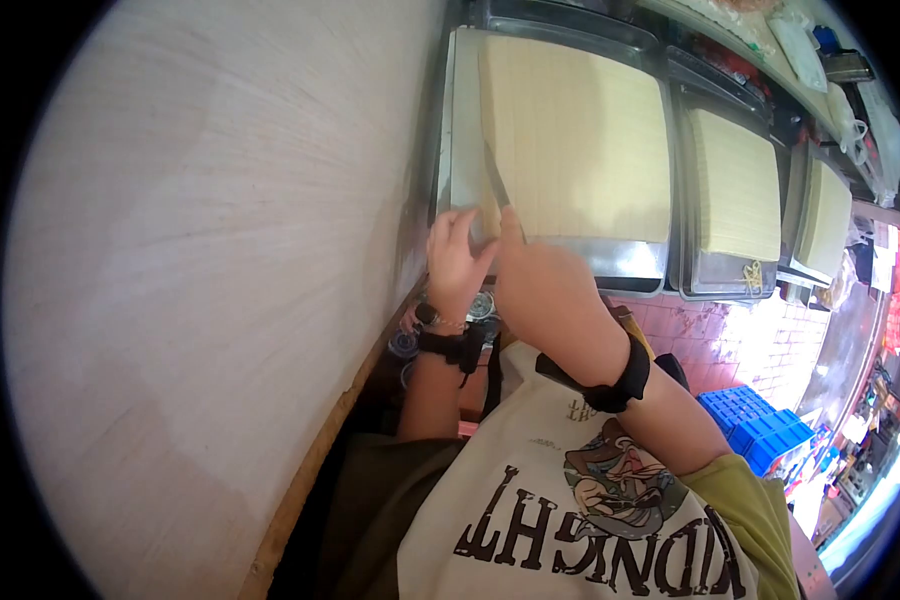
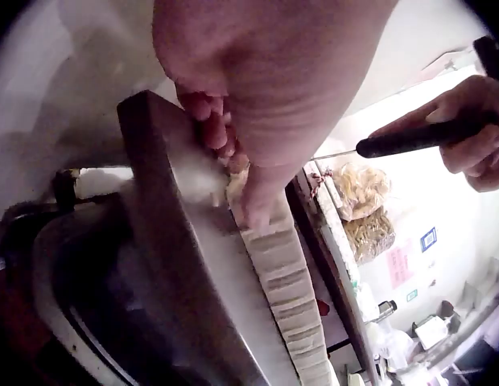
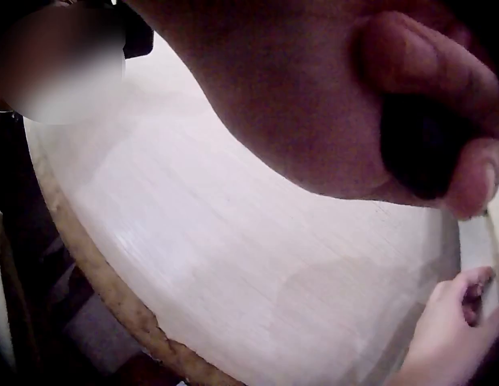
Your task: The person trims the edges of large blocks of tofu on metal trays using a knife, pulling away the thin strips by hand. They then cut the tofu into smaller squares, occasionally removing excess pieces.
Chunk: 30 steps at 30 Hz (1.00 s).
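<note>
A thick pale yellow slab with fine parallel lines [image 1: 580, 140] lies on a metal tray [image 1: 467, 120]. My right hand [image 1: 545, 285] grips the black handle [image 2: 418, 138] of a knife, whose narrow blade [image 1: 497, 182] lies along the slab's left edge. Beside it, at the slab's near left corner, my left hand [image 1: 455, 265] has its fingers bent and thumb apart from them. In the left wrist view, the fingers and thumb of my left hand [image 2: 241, 161] pinch the edge of a pale strip [image 2: 236, 189]. The right wrist view hides the blade.
A large pale board [image 1: 220, 250] with a wooden edge [image 1: 305, 470] fills the left side. Two more slabs [image 1: 735, 185] [image 1: 825, 220] stand on trays to the right. Below them are blue crates [image 1: 760, 425] on the tiled floor. A cluttered shelf [image 1: 800, 60] runs behind the trays.
</note>
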Each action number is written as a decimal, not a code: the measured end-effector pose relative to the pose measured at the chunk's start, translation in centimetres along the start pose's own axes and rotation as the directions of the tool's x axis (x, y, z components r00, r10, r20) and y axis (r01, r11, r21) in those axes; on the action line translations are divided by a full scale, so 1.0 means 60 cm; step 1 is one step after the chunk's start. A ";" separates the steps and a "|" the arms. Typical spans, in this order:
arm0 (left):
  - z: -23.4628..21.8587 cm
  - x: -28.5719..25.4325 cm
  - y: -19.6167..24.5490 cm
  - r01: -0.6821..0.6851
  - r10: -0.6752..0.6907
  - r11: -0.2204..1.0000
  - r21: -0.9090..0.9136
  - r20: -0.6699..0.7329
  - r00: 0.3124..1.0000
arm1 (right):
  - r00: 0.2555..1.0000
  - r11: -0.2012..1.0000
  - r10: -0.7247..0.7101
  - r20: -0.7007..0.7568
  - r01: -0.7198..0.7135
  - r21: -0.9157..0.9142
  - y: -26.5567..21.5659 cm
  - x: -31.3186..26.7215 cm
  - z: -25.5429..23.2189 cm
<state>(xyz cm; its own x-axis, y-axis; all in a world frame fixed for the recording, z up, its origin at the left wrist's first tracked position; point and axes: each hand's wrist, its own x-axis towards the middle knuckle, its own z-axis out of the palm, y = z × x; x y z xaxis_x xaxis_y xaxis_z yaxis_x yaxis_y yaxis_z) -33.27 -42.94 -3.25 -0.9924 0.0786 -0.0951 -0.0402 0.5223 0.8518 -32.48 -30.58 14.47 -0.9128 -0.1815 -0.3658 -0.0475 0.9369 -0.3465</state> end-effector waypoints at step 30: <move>0.007 -0.003 0.005 -0.170 0.178 0.984 0.059 -0.183 0.967 | 0.994 0.993 -0.078 0.074 0.084 -0.078 -0.001 -0.034 -0.028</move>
<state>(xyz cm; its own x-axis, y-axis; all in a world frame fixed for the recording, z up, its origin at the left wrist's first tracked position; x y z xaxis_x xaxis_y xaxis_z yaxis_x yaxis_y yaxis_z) -33.03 -42.45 -3.16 -0.9879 0.0134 0.1544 0.1362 0.5509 0.8234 -31.28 -29.74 16.70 -0.8737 -0.2759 -0.4007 -0.1552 0.9387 -0.3078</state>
